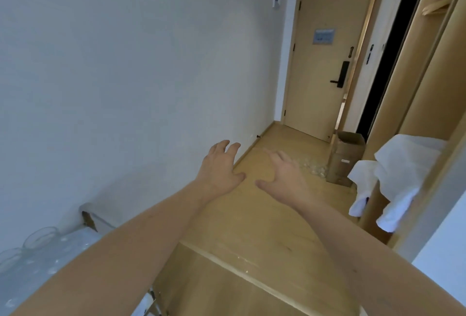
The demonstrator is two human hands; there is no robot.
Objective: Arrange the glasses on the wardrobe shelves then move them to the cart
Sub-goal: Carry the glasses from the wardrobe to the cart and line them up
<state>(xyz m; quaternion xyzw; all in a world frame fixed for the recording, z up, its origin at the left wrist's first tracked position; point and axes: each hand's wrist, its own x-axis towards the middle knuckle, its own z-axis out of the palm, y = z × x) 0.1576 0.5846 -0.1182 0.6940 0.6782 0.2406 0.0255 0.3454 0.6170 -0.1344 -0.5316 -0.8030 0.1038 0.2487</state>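
Both hands reach forward with spread, empty fingers, the left hand [219, 164] and right hand [285, 174] well short of the blurred glasses [312, 165] on the wooden floor [252, 215] beside a cardboard box [344, 157], more glasses [37, 239] lower left by the white wall [126, 63], a closed door [325, 63] ahead.

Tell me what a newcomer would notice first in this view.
Two bare forearms stretch forward, the left hand and right hand both empty with fingers spread, above the wooden floor. Beyond the right hand, clear glasses sit on the floor beside a cardboard box. White cloth drapes at right.
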